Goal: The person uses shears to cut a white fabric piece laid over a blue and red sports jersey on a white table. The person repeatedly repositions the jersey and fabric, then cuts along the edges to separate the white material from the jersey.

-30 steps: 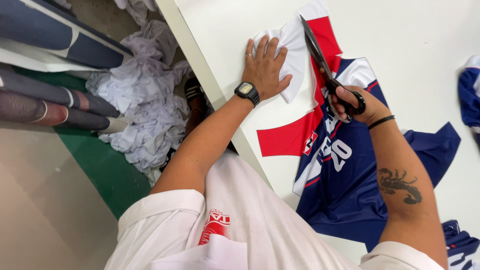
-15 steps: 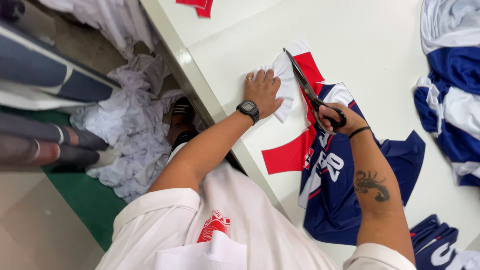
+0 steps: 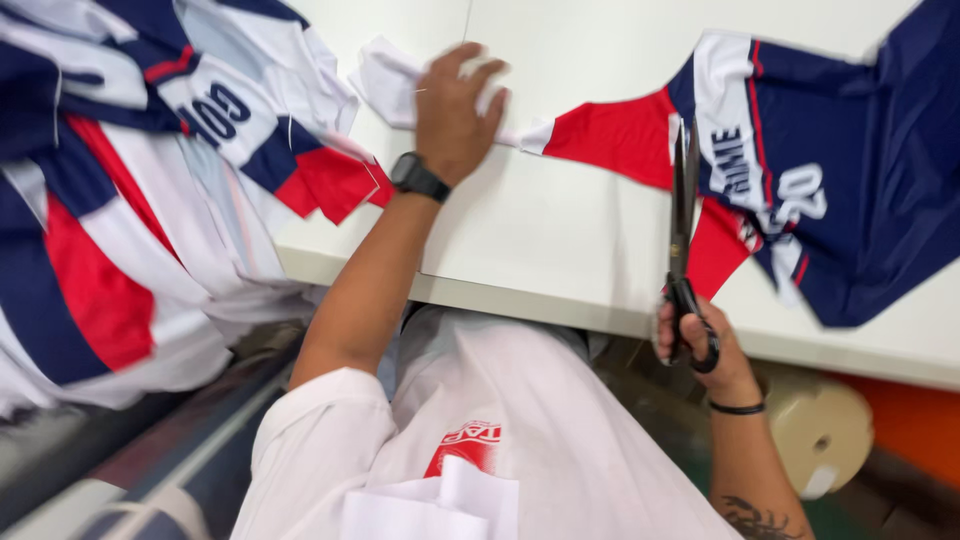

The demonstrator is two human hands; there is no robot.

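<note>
A: Starting nearest the worktop (image 3: 560, 250) front edge: right hand (image 3: 690, 345) is sitting right at that edge, fingers clamped through the loops of the black scissors (image 3: 683, 230). Blades are lying together, shut.

B: Axis?

A: Long axis is running almost straight away from the front edge, handles at the edge, tips pointing toward the far side. The tips are resting over the navy, red and white jersey piece (image 3: 800, 190), about where its red panel meets the white and navy stripe.

B: And the left hand (image 3: 452, 110)?

A: Further in from the edge, lying flat with fingers spread, pressing down on the white fabric end (image 3: 385, 80) of that same piece. It's not gripping, just pinning. A black wrist watch (image 3: 417, 177) is showing on that arm.

B: Advice for the cut?

A: My judgement: the fabric between the pinning hand and the blades is looking slightly slack, so the left hand should be holding it taut and flat on the worktop. Lower blade should be riding on the surface, the cut following the colour seam in long strokes, no snipping with the tips. The pinning fingers are sitting well to the side of the blade line, which is good.

B: Anything else around?

A: Left of the worktop corner, a heap of more jersey pieces (image 3: 130, 200) in the same colours is hanging over the side. Below the front edge on the right, a pale roll (image 3: 820, 430) is sitting, blurred.
</note>
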